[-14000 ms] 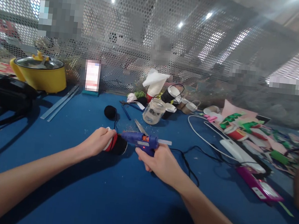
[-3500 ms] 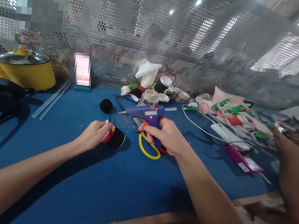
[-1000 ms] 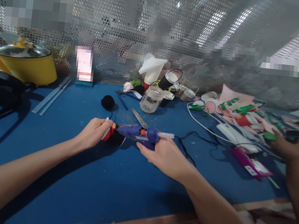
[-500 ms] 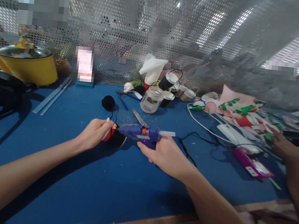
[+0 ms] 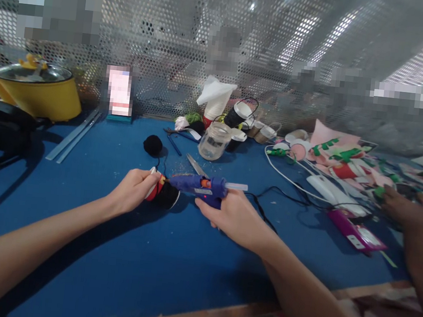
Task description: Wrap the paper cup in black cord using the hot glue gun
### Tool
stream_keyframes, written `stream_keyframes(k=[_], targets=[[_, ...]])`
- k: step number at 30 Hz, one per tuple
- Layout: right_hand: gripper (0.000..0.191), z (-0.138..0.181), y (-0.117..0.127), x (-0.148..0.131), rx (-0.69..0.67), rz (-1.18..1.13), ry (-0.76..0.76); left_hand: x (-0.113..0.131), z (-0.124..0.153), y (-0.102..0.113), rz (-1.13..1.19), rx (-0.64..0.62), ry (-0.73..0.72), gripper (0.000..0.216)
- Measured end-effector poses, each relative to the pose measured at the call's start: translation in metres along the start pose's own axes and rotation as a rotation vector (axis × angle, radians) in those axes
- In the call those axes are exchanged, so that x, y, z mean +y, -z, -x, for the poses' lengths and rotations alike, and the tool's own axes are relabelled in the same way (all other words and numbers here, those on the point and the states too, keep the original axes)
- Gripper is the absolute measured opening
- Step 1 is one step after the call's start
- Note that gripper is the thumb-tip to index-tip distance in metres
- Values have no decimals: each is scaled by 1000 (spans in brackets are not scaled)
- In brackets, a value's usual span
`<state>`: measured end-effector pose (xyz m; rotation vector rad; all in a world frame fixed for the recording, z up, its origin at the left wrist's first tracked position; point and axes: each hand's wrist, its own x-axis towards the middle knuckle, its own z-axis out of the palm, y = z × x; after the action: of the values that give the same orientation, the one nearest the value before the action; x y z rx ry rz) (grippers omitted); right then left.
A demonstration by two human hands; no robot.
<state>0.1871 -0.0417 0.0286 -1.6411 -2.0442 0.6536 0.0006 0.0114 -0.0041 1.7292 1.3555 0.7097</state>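
Note:
My left hand [image 5: 136,188] grips a red paper cup [image 5: 154,191] lying on its side, partly wrapped in black yarn. A strand leads from the cup to a ball of black yarn [image 5: 153,145] just behind it. In my right hand [image 5: 228,212] is a blue glue gun [image 5: 197,185], a clear glue stick poking out of its rear and a small red light on its body. The gun's nozzle is at the cup's side, by the edge of the yarn; whether it touches cannot be made out. Scissors [image 5: 196,165] lie behind the gun.
Behind stand a glass jar [image 5: 214,142], pliers [image 5: 173,139], yarn-wrapped cups [image 5: 239,114] and stacked white cups [image 5: 217,103]. A yellow pot [image 5: 37,90] is at left. At right lie a white power strip [image 5: 336,194], a purple box [image 5: 357,232], cords and another person's hand [image 5: 410,207].
The cup has turned or tilted slightly, and the glue gun's tip has shifted a little. At right, the other person's hand has moved and spread over the clutter.

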Motion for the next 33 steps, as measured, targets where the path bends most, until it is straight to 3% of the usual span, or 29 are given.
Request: stream_keyframes(k=[17,33], targets=[[17,2,-1,1,31,55,33,-3,-1,-2,12,-5,-1,34],[20,-3,2,4,-64,-154,-69,-8,1,-1,-70,-4,-94,37]])
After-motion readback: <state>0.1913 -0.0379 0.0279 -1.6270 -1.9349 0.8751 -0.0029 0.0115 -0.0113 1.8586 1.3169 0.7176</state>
